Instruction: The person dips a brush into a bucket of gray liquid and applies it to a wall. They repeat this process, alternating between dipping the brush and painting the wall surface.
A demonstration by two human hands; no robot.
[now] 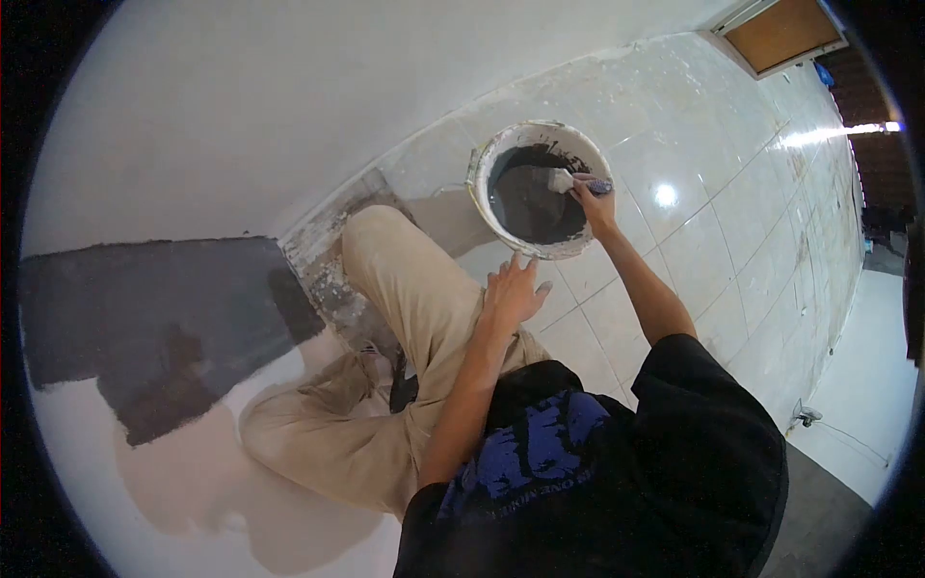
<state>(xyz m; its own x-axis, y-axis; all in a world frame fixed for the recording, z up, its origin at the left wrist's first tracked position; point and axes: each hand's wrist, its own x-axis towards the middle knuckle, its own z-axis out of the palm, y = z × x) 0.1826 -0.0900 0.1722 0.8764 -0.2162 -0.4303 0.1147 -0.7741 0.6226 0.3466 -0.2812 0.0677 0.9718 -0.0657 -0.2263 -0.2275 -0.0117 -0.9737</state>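
Observation:
My right hand is wrapped round the handle of a paintbrush, whose head reaches into a white bucket. Dark grey paint fills the lower part of the bucket, and its inner wall is smeared with the same colour. At the bucket's near rim, my left hand has its fingers spread, fingertips right at the rim, holding nothing. To the left, a dark grey painted patch with ragged edges covers part of the light wall.
The bucket stands on glossy light floor tiles. My bent legs lie between the bucket and the painted patch. A rough, spattered strip runs beside my knee. At the upper right is a wood-coloured framed panel.

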